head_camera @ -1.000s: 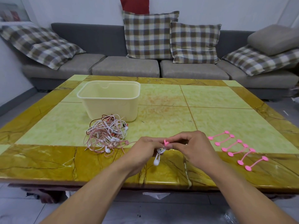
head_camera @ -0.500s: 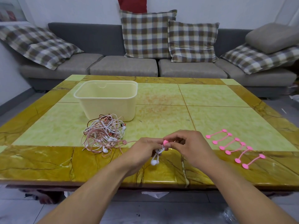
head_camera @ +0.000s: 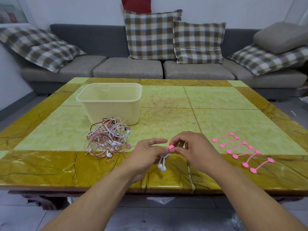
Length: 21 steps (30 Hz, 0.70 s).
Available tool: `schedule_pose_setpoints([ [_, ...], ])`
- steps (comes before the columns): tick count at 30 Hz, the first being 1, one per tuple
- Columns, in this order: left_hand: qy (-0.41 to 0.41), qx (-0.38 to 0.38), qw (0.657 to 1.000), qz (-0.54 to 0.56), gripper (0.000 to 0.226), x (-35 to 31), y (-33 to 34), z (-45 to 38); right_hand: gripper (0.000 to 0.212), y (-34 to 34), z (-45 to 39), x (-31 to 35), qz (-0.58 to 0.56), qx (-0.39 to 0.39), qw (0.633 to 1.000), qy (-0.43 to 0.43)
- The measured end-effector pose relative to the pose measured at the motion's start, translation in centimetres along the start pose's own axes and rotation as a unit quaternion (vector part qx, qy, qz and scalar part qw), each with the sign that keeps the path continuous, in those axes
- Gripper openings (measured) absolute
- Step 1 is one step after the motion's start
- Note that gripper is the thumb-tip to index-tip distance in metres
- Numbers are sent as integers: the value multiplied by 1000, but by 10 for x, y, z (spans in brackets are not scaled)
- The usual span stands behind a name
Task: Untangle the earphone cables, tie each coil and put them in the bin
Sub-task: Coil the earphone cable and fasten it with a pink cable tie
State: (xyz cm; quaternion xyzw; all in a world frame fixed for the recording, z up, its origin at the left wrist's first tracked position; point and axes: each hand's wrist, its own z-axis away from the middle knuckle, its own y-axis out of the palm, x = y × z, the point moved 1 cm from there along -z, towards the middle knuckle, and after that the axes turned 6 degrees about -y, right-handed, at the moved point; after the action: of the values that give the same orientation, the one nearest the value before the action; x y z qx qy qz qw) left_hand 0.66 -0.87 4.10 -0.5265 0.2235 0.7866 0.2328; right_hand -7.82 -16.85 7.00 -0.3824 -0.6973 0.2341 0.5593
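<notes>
A tangle of earphone cables (head_camera: 108, 139) lies left of the left hand (head_camera: 146, 155), which grips a white coiled earphone (head_camera: 162, 162); the right hand (head_camera: 190, 147) pinches a pink tie (head_camera: 170, 147) around it. Spare ties (head_camera: 241, 150) lie right; the bin (head_camera: 110, 100) stands beyond-left on the surface (head_camera: 50, 167).

White earphone coil (head_camera: 162, 161) w/ pink tie (head_camera: 171, 147), tangled cables (head_camera: 108, 139) beside empty cream bin (head_camera: 110, 104)

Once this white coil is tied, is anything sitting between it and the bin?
Partly. The tangled pile of earphones lies right in front of the cream bin, left of the hands. The white coil, held by the left hand and right hand, can go over it; the bin's top is open.
</notes>
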Motion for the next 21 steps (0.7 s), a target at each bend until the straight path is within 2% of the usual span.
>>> schedule_pose_setpoints([
  [7,41,-33,995,-81,25,1,1,1,9,6,2,1,96,11,995,9],
  [10,56,-21,995,-76,17,-4,-1,2,11,6,0,0,23,-26,999,4],
  [13,57,-13,996,-65,14,-9,-4,4,37,2,-1,-7,-74,-41,995,51],
  [14,57,-6,996,-63,15,-9,-5,4,40,0,-1,-8,-96,-30,992,75],
  [17,52,7,998,-33,17,-9,-5,4,29,2,2,-11,-179,-5,977,116],
  [21,28,26,998,46,23,-11,-3,5,9,4,1,-10,-255,-63,955,136],
])
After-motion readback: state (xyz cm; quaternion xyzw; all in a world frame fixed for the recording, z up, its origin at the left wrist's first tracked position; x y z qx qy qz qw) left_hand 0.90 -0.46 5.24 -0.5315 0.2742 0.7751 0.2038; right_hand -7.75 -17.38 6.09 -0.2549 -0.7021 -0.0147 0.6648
